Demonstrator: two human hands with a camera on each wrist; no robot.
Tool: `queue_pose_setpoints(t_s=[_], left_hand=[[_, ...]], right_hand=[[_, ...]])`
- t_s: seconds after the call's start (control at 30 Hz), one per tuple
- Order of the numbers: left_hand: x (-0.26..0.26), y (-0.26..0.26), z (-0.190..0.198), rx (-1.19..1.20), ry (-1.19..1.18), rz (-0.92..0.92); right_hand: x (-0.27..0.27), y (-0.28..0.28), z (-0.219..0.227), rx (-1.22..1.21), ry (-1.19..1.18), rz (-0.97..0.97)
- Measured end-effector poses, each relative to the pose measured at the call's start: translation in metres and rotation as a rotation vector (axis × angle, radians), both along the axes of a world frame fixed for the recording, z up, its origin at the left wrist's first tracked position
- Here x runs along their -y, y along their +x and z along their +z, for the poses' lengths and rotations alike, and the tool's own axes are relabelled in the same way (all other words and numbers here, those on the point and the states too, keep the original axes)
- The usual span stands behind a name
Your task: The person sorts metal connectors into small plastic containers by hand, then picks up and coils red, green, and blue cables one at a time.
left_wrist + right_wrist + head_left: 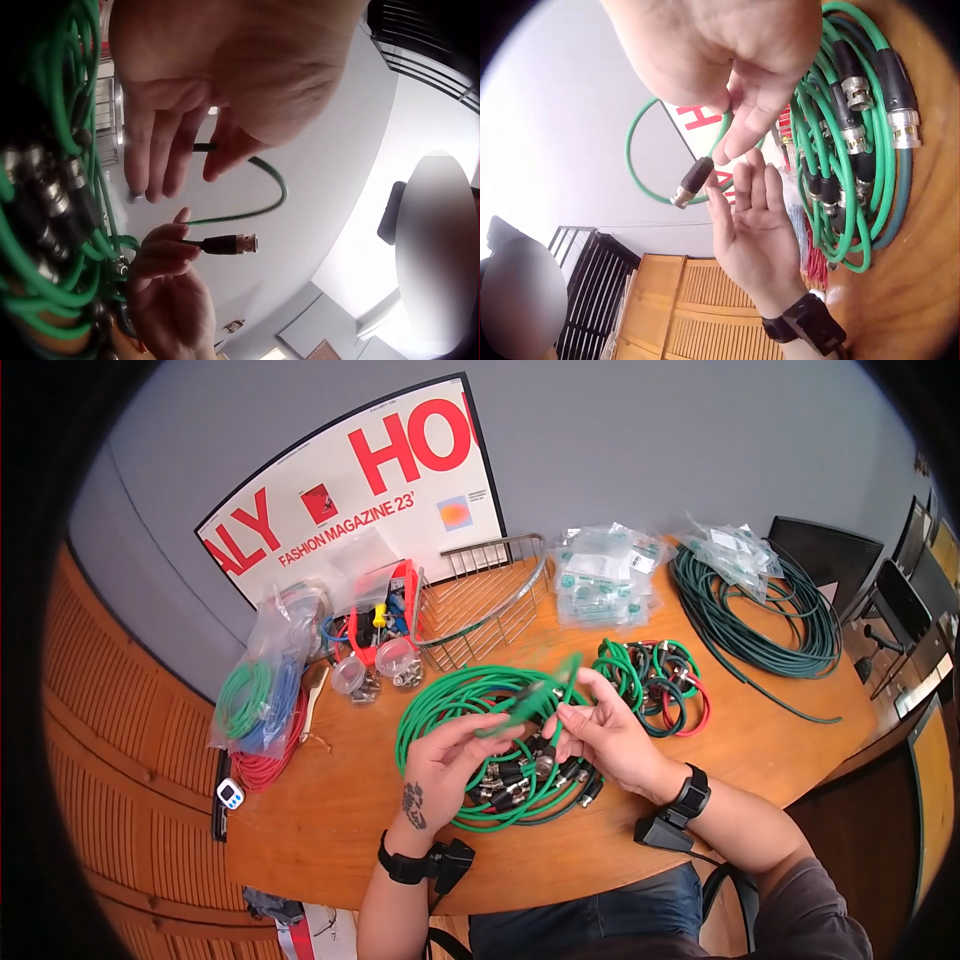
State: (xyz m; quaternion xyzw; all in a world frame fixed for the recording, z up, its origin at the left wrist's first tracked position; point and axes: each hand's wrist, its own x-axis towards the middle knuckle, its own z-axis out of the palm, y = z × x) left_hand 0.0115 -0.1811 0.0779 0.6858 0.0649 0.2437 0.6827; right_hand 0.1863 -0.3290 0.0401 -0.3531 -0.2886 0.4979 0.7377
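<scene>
Over the table, both hands have hold of a green cable [279,184] that bends in a loop between them. My right hand [615,745] pinches it close to one end, where a black-sleeved metal BNC connector [695,180] sticks out past the fingers. Thumb and fingertips of my left hand [452,752] pinch another stretch of the same cable, which is blurred in the head view. Below the hands lies a large coil of green cables [420,710], with several black-and-silver BNC connectors [505,797] bunched in its middle.
Green, red and dark cables [690,705] lie coiled to the right, with a big dark green coil [810,635] beyond. Plastic bags [605,580], a wire basket [490,630] and small cups of connectors [400,660] stand behind. Bagged cables [255,700] lie left.
</scene>
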Motion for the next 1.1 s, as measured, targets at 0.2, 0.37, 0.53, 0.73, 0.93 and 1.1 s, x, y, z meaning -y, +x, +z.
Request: queue_pose_setpoints(t_s=[0.2, 0.37, 0.53, 0.73, 0.93, 1.1], left_hand=[[-0.004, 0.004, -0.01, -0.046, -0.091, 0.033], [0.007, 0.007, -0.003, -0.011, -0.175, 0.117], [0.005, 0.008, -0.003, -0.028, -0.411, 0.012], [-0.003, 0.002, -0.005, 0.032, -0.426, 0.12], [0.003, 0.005, -0.005, 0.043, -0.065, 0.361], [0.005, 0.007, -0.012, 0.055, 0.042, 0.375]], right_hand=[[0.005, 0.002, 0.003, 0.066, 0.007, -0.106], [0.004, 0.006, -0.004, 0.087, 0.021, 0.076], [0.008, 0.0, 0.007, -0.016, 0.007, 0.284], [0.009, -0.01, 0.016, 0.238, -0.1, 0.224], [0.002, -0.001, -0.004, 0.558, -0.047, -0.004], [0.001, -0.008, -0.003, 0.443, -0.031, -0.075]])
